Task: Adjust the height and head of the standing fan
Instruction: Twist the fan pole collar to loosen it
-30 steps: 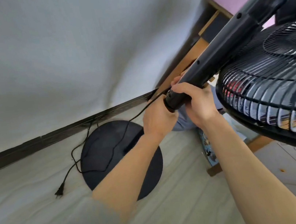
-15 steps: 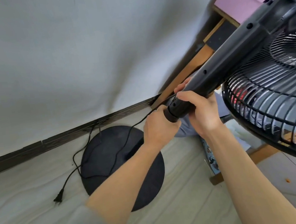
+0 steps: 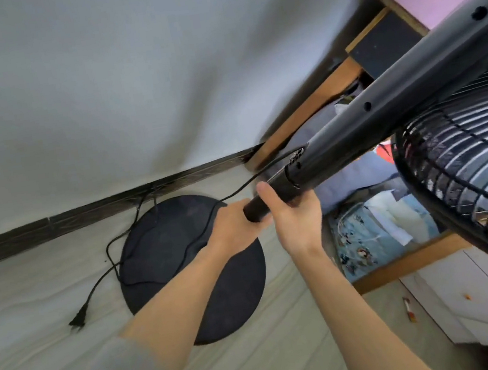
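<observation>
Black plastic everywhere on this one. Both hands are down at the height collar [image 3: 257, 211] of the standing fan. The left hand [image 3: 236, 228] is wrapped around the pole just below that collar, fingers closed on it. The right hand [image 3: 293, 218] is clamped over the collar itself, thumb up along the near side. Looks to me like the height step: one hand steadying the lower pole, the other twisting the locking ring. Can't tell which way it's being turned.

From there the thick upper column [image 3: 385, 119] runs up to the right toward the fan head, and the wire grille [image 3: 470, 182] hangs over the right side of the view, tilted toward the person. The round base [image 3: 191, 265] sits flat on the floor near the wall, and the power cord [image 3: 115, 267] trails off it with the plug [image 3: 77, 320] lying loose, not plugged into anything.

Next move, I'd guess, is sliding the column to the wanted height, then tightening the collar hard so it doesn't sink. Head tilt comes after, up at the neck.
</observation>
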A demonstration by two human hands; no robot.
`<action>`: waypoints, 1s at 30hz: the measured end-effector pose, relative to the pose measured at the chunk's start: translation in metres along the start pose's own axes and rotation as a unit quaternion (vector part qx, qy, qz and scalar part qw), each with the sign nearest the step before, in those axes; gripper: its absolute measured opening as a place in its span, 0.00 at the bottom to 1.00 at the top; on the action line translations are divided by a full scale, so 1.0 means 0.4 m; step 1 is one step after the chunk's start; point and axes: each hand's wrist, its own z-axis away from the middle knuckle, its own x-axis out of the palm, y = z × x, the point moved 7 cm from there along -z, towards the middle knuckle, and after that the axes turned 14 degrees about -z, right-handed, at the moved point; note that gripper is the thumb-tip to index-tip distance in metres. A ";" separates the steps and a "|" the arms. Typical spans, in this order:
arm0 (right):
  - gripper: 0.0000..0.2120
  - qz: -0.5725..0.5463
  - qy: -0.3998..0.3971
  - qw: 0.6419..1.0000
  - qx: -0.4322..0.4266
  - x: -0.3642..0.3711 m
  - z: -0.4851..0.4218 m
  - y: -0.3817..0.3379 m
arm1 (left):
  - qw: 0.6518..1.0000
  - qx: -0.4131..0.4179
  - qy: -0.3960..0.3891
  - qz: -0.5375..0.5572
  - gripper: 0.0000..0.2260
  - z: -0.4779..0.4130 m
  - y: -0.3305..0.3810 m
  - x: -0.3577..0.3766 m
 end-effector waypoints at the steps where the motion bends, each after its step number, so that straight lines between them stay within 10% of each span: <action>1: 0.10 -0.031 0.010 0.999 0.006 0.007 -0.007 0.009 | 1.000 -0.002 0.003 0.009 0.08 -0.004 -0.002 0.004; 5: 0.06 -0.138 0.029 0.990 0.025 0.043 -0.026 -0.011 | 0.999 0.009 0.041 0.003 0.16 -0.014 0.010 -0.027; 16: 0.17 -0.155 -0.246 0.954 0.072 0.063 -0.091 -0.014 | 0.997 0.049 0.045 0.029 0.13 -0.038 0.005 -0.021; 23: 0.13 -0.156 0.074 0.984 -0.043 0.044 -0.032 -0.005 | 0.997 0.053 0.029 0.041 0.10 -0.025 0.001 -0.012; 30: 0.17 -0.161 -0.253 0.954 0.011 0.078 -0.075 -0.037 | 0.997 0.049 0.033 0.043 0.06 -0.024 0.003 -0.027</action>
